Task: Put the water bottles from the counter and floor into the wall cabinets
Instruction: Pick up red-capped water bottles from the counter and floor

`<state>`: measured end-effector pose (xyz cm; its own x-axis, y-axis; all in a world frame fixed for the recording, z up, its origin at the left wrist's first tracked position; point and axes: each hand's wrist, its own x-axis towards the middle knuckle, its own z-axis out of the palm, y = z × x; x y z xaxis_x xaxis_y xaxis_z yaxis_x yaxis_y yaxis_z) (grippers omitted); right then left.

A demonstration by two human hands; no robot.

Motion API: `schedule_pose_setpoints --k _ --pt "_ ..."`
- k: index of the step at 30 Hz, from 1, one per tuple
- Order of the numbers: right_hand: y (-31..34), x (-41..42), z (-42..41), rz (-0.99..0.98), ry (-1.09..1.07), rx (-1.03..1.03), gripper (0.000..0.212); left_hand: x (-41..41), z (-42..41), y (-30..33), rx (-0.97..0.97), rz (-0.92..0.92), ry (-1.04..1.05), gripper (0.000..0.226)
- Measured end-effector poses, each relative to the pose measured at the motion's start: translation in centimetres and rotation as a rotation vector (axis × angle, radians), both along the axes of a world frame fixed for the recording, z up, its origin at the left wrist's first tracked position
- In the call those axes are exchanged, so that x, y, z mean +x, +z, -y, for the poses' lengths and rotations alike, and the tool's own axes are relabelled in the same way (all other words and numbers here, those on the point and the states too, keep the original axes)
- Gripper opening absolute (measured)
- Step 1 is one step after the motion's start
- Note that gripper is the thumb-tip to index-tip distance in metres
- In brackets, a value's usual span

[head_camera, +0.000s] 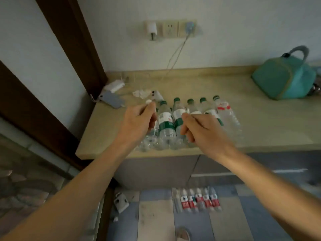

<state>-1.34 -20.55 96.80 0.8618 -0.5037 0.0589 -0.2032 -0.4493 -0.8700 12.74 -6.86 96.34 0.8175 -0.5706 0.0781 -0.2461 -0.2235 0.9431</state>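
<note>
Several clear water bottles [165, 124] with green caps and green labels lie side by side on the beige counter [260, 126], caps toward the wall. One red-labelled bottle [225, 110] ends the row on the right. My left hand [139, 120] is over the row's left end, fingers curled, with a bottle partly hidden under it. My right hand [201, 131] is over the middle of the row, its fingers curled too. Whether either hand holds a bottle is not visible. Several red-labelled bottles [199, 200] lie on the tiled floor below. The wall cabinets are out of view.
A teal bag [284, 79] sits at the counter's back right. A phone [111, 100], a white charger [114, 85], crumpled paper [141, 93] and cables lie at the back left below a wall socket [171, 28]. Grey base cabinets [156, 171] stand under the counter; a dark door frame [73, 40] rises on the left.
</note>
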Motion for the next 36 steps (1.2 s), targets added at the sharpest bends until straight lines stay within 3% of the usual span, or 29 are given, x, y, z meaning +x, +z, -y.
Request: schedule_pose_setpoints --k 5,10,17,24,28,31,36 --pt "-12.2 -4.9 -3.1 -0.190 -0.060 0.102 0.044 -4.5 -3.3 -12.7 0.182 -0.213 -0.152 0.040" --pt "-27.2 -9.0 -2.5 -0.494 -0.144 0.256 0.032 -8.5 -4.7 -26.2 0.435 -0.310 -0.194 0.030" --pt "-50.3 -12.0 1.5 -0.725 -0.316 0.442 0.024 -10.6 -1.5 -48.4 0.687 -0.393 -0.154 0.016" --pt "-72.0 -12.1 6.2 -0.834 -0.119 0.186 0.022 -11.3 2.9 -71.0 0.763 -0.361 -0.091 0.045" --pt "-82.1 -11.4 7.7 -0.803 -0.001 0.007 0.025 -12.1 4.6 -82.2 0.768 -0.371 -0.105 0.069" --pt "-88.6 -10.3 8.0 -0.751 0.038 0.024 0.020 -12.6 5.9 -89.5 0.752 -0.427 -0.068 0.081" --pt "-96.0 -7.7 7.3 -0.708 -0.008 0.109 0.053 -12.7 8.3 -98.0 0.696 -0.498 0.046 0.089"
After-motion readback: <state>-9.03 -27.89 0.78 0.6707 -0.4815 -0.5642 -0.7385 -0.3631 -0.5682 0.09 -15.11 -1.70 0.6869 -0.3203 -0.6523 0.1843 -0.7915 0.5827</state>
